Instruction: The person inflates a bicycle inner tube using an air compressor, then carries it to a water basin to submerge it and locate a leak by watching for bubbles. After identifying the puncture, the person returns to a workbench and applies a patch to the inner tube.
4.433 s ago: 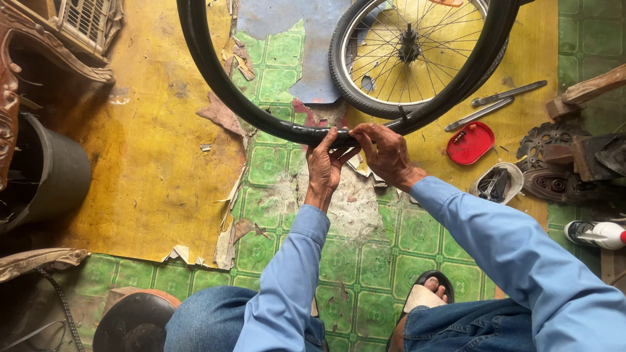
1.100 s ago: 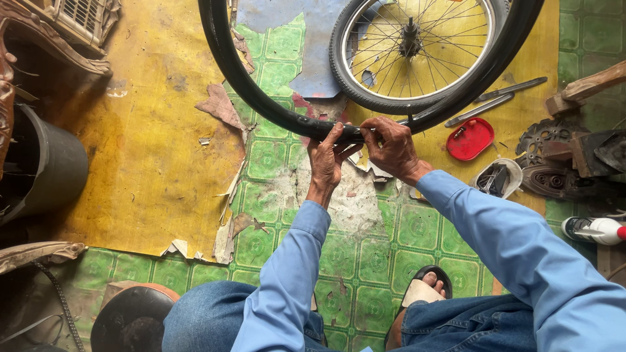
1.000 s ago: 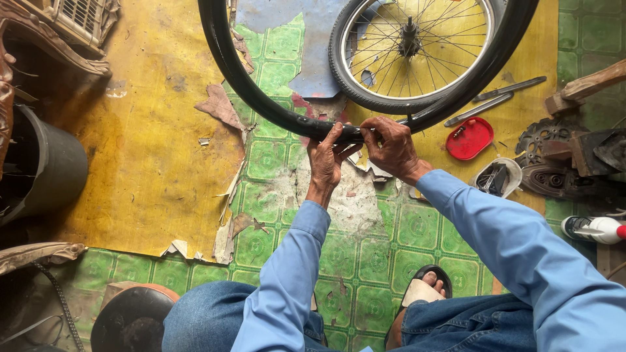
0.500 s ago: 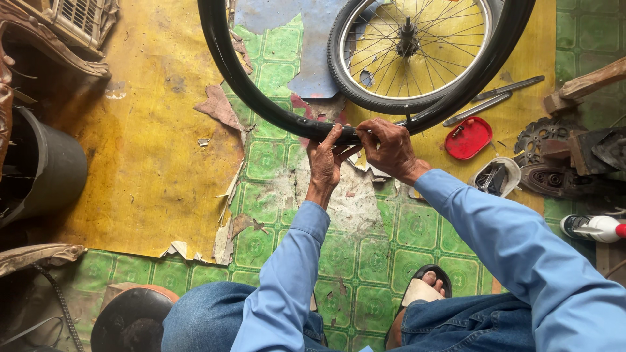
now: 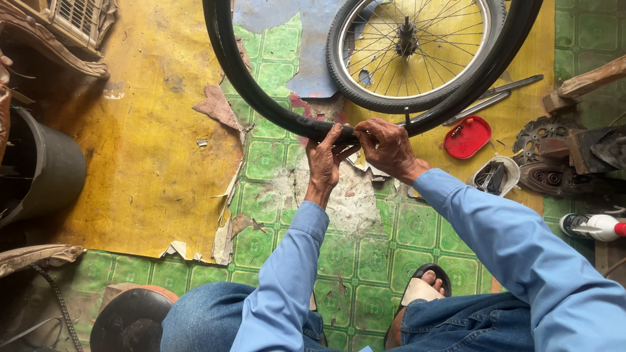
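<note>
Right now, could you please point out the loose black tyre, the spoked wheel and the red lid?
black tyre (image 5: 261,101), head view, on its left curve.
spoked wheel (image 5: 406,37), head view, on the hub.
red lid (image 5: 467,137), head view, on its middle.

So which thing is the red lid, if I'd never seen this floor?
Start at the spoked wheel lying on the yellow mat. Just right of the right hand, below two metal tyre levers, lies the red lid: flat, oval, the only bright red thing there.

Landmark: spoked wheel (image 5: 411,52) on the floor.
Right of it: red lid (image 5: 467,137), two metal levers (image 5: 495,98).
Far left: black bucket (image 5: 39,169).
</note>
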